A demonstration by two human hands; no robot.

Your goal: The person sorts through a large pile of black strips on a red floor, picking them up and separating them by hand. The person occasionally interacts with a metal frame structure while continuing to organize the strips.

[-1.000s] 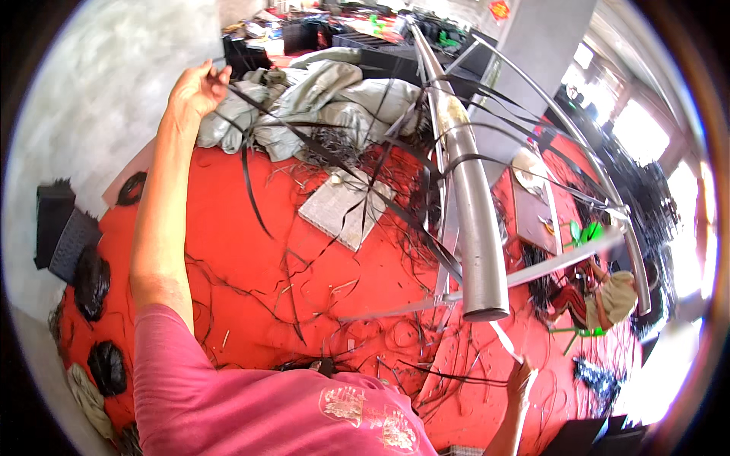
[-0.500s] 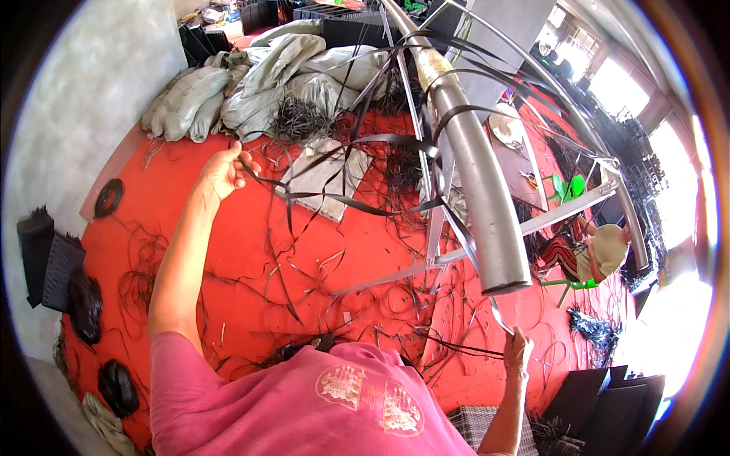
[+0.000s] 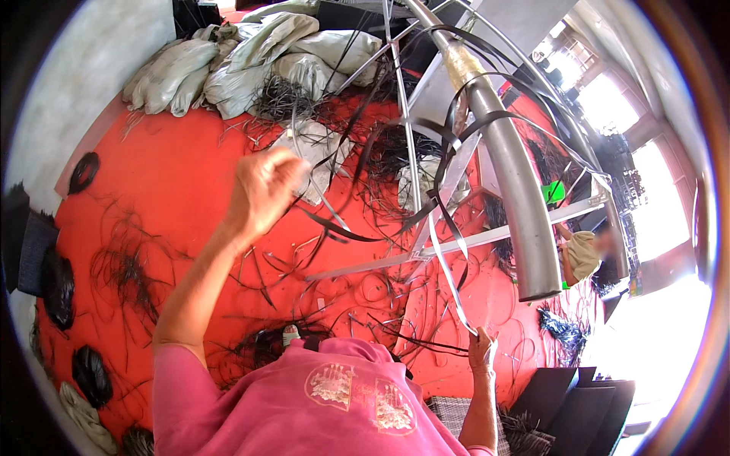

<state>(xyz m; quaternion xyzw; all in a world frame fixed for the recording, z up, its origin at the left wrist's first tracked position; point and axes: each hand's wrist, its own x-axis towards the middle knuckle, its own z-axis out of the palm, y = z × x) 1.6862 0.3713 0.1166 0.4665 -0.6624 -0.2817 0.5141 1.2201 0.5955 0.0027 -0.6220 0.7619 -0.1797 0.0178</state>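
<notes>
Raised on the left, my left hand (image 3: pixel 266 186) is blurred by motion, its fingers curled around a thin flat plastic strip (image 3: pixel 334 228). That dark strip loops across to the metal tube frame. Lower right, my right hand (image 3: pixel 482 351) pinches the end of a strip (image 3: pixel 447 270) that looks white where it shines and runs up toward the frame. A thick grey metal tube (image 3: pixel 517 205) of the frame stands before me, its open end pointing down at me. Several black strips wind around it, and yellowish tape (image 3: pixel 461 64) wraps its upper part.
White sacks (image 3: pixel 251 64) are heaped at the back beside tangled black strips. Loose strips litter the red floor (image 3: pixel 175 182). A person (image 3: pixel 584 254) sits on the right beyond the frame. Black panels (image 3: pixel 585 406) stand lower right, and a black coil (image 3: pixel 84 173) lies by the left wall.
My left hand has moved right and lower, drawing the strip with it. My right hand has shifted slightly left. The frame appears farther right as the view moved.
</notes>
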